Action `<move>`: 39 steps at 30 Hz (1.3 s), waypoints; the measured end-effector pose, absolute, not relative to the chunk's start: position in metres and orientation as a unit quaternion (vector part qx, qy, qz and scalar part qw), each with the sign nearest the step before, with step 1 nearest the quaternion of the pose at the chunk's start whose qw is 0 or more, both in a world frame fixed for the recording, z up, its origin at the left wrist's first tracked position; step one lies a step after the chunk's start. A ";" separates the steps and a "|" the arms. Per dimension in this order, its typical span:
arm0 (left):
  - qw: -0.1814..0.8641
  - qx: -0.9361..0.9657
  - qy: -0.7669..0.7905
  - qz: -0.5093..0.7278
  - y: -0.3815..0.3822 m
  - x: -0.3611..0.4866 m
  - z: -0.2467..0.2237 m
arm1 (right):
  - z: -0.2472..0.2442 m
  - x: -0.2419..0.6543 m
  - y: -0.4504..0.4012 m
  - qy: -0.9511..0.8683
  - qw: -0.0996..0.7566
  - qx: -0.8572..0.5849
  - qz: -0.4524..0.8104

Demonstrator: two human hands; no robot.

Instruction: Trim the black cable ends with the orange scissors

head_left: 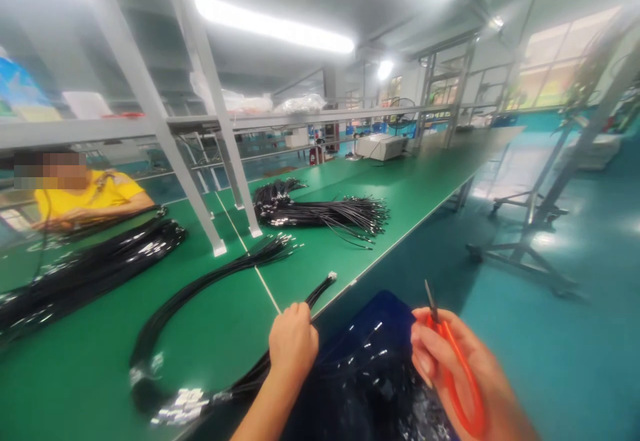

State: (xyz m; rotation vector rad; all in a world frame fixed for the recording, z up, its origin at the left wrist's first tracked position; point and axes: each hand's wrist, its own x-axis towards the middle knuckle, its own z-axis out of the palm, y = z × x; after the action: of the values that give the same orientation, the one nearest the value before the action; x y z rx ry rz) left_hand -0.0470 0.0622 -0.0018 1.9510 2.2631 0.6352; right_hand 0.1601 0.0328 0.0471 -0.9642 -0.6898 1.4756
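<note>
My left hand (294, 341) is closed round a bundle of black cables (320, 289) at the front edge of the green table (350, 264); the cable ends stick out beyond the fist. My right hand (450, 361) holds orange-handled scissors (463, 381), their metal tip pointing up, to the right of the table edge. A curved bundle of black cables (170, 314) with pale ends lies on the table left of my left hand. Below and between my hands is a dark blue bin (385, 308) with dark, shiny contents that are blurred.
More black cables (320, 213) lie farther back, and a large pile (100, 254) lies at left. Metal shelf posts (220, 128) stand on the table. A person in yellow (107, 191) sits across at left. A wheeled metal frame (530, 228) stands at right.
</note>
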 end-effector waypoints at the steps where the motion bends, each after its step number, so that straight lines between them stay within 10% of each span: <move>1: 0.068 0.640 0.732 0.224 0.060 -0.044 0.004 | 0.047 0.160 0.033 -0.290 0.596 -0.415 0.623; 17: 0.554 0.491 0.482 0.469 0.016 -0.006 0.017 | 0.033 0.110 0.019 -0.314 0.638 -0.400 0.578; 39: 0.520 0.442 0.470 0.560 -0.002 -0.004 0.025 | 0.042 0.099 0.008 -0.227 0.570 -0.398 0.682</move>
State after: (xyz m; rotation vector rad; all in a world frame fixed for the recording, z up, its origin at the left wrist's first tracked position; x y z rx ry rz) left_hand -0.0040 -0.0022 0.0247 1.0605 1.1268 1.3418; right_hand 0.0986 0.0084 0.0423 -0.9345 -0.5326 1.6007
